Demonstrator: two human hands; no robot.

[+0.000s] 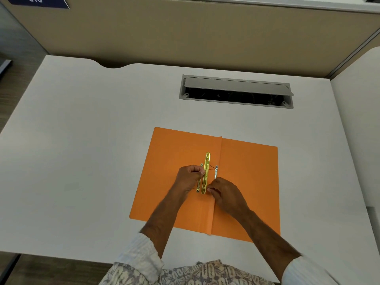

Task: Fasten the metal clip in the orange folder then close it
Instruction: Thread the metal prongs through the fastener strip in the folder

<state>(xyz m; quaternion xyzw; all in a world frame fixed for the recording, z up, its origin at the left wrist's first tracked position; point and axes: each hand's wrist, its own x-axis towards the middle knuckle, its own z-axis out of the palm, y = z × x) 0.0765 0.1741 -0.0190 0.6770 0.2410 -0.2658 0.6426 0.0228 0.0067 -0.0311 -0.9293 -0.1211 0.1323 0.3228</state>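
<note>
The orange folder [246, 177] lies open and flat on the white desk, its spine crease running down the middle. A gold metal clip bar [207, 161] stands lengthwise just left of the crease, with a thinner gold strip [198, 185] beside it and a silver prong [216, 171] to its right. My left hand [188, 177] pinches the clip's upper left side near the thin strip. My right hand [225, 193] pinches the clip's lower end with thumb and forefinger. Part of the clip is hidden under my fingers.
The white desk [92, 151] has a grey cable tray [236, 91] with its lid raised behind the folder. A beige partition [185, 33] stands at the back. The desk's near edge runs just in front of my sleeves.
</note>
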